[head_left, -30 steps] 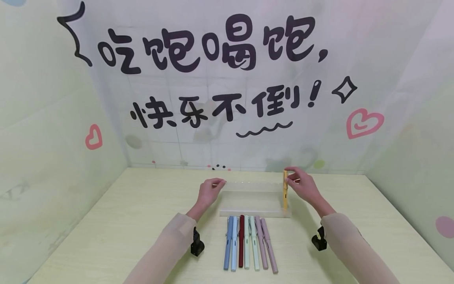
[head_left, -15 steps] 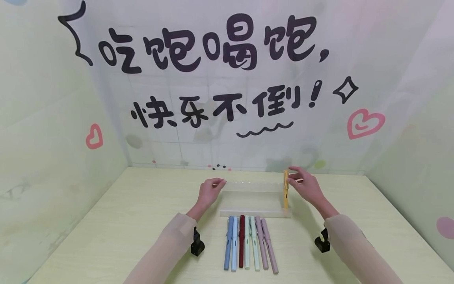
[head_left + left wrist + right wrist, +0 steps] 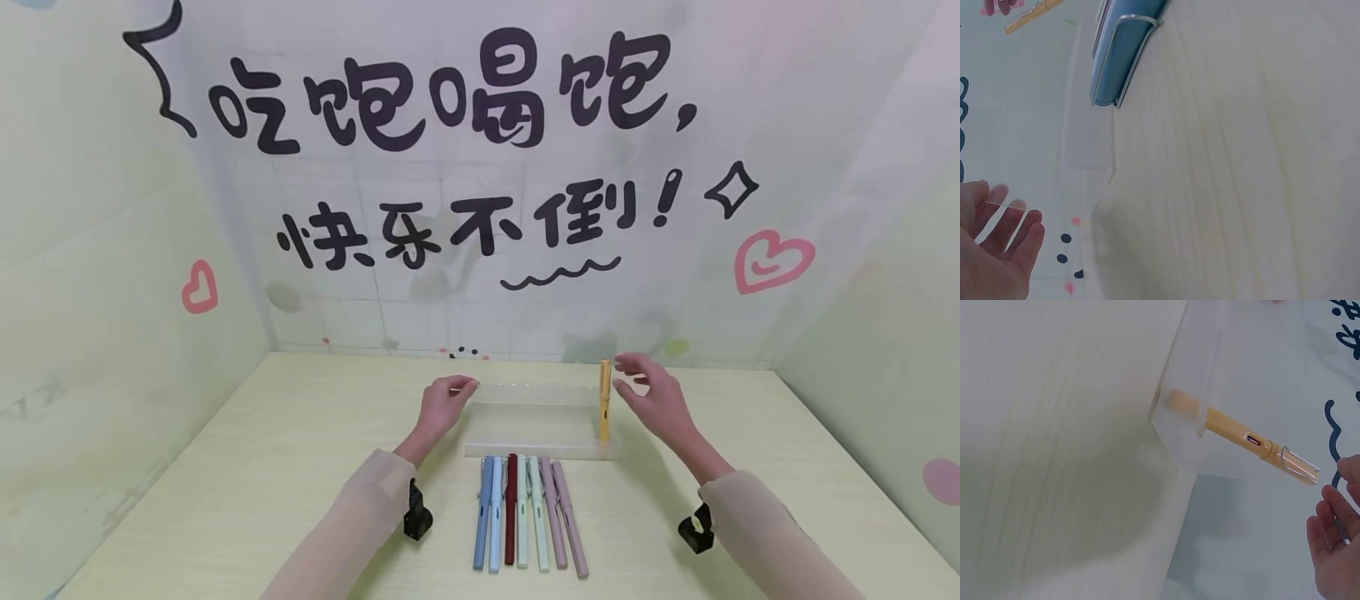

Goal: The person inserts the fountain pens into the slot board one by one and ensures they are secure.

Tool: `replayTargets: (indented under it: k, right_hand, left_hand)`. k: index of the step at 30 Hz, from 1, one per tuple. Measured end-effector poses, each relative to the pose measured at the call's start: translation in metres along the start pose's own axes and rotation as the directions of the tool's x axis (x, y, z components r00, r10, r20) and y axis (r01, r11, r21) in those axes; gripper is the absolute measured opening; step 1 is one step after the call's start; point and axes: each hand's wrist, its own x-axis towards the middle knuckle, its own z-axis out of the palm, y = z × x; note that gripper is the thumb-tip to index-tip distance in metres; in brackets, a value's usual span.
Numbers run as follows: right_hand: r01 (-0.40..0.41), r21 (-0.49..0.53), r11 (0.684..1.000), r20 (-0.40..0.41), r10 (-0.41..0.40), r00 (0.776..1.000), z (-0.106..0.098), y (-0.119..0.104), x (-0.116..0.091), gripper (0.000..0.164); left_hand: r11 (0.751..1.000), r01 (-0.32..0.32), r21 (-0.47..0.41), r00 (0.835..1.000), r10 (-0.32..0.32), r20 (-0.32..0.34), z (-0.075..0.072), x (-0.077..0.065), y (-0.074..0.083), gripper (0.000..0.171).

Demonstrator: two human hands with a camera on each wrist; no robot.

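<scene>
A clear plastic pen stand (image 3: 532, 451) stands on the table, its left edge pinched between the thumb and fingers of my left hand (image 3: 442, 407). At the stand's right end a yellow pen (image 3: 604, 402) leans upright, its lower end behind the frosted front lip in the right wrist view. My right hand (image 3: 660, 404) is just right of that pen, apart from it, fingers spread and holding nothing. In the left wrist view, the left fingers (image 3: 1034, 244) show partly through the clear panel.
In front of the stand lie several capped pens side by side: a blue pen (image 3: 482, 517), a light blue pen (image 3: 495, 517), a dark red pen (image 3: 511, 512), pale green pens (image 3: 522, 521) and mauve pens (image 3: 572, 521). A printed backdrop (image 3: 420, 321) rises behind the table.
My right hand has let go of the yellow pen and drawn back to the right, its fingers parting. The pen stays standing in the stand. My left hand has not moved.
</scene>
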Motion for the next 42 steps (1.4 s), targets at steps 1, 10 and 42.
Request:
replayTargets:
  k: [1, 10, 42]
  right_hand:
    - [0.007, 0.004, 1.000, -0.004, -0.007, 1.000, 0.001, -0.001, -0.002, 0.031]
    - [-0.002, 0.036, 0.999, 0.067, -0.001, 0.998, 0.015, -0.011, -0.016, 0.027]
    - [-0.114, 0.138, 0.984, 0.549, 0.020, 0.835, 0.052, -0.033, -0.054, 0.022]
  left_hand:
    - [1.000, -0.001, 0.000, 1.000, 0.001, 0.000, 0.000, 0.000, 0.000, 0.026]
    - [1.000, 0.004, 0.001, 1.000, -0.004, 0.010, 0.001, 0.000, 0.000, 0.026]
    - [1.000, 0.006, 0.006, 1.000, -0.006, 0.009, -0.001, -0.001, 0.001, 0.027]
